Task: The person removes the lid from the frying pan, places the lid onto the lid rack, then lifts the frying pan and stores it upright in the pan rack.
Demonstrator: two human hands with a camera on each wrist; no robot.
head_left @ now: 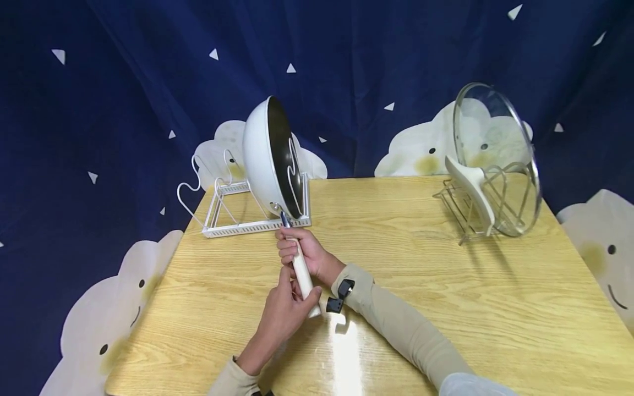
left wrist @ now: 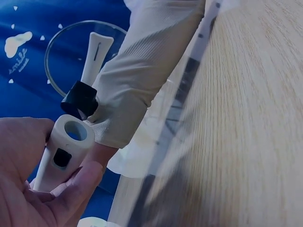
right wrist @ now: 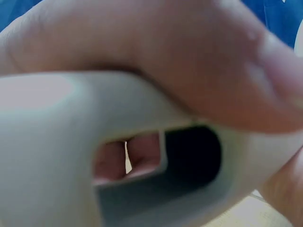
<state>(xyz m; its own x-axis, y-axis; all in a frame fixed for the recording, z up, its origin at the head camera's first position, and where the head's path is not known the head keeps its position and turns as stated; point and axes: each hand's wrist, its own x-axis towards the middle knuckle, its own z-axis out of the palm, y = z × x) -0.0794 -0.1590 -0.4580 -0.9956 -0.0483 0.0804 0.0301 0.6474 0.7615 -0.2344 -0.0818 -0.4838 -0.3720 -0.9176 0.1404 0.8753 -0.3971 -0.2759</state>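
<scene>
A wok (head_left: 257,154), white outside and dark inside, stands tilted on its side in a white wire rack (head_left: 257,226). Its pale handle (head_left: 303,269) points toward the person. The right hand (head_left: 317,254) grips that handle near the metal joint, fingers wrapped round it. Lower down, the left hand (head_left: 283,311) holds the handle's end between thumb and fingers. In the left wrist view the hollow handle end (left wrist: 68,146) shows between the left thumb and fingers. The right wrist view shows the handle (right wrist: 47,142) very close, with part of a hand across it.
At the right back, a glass lid (head_left: 520,137) with a pale grip leans upright in a metal wire stand (head_left: 465,220). Both racks stand on a wooden table (head_left: 396,247). A dark blue curtain (head_left: 356,66) with clouds and triangles hangs behind. A small black device (head_left: 339,297) sits on the right wrist.
</scene>
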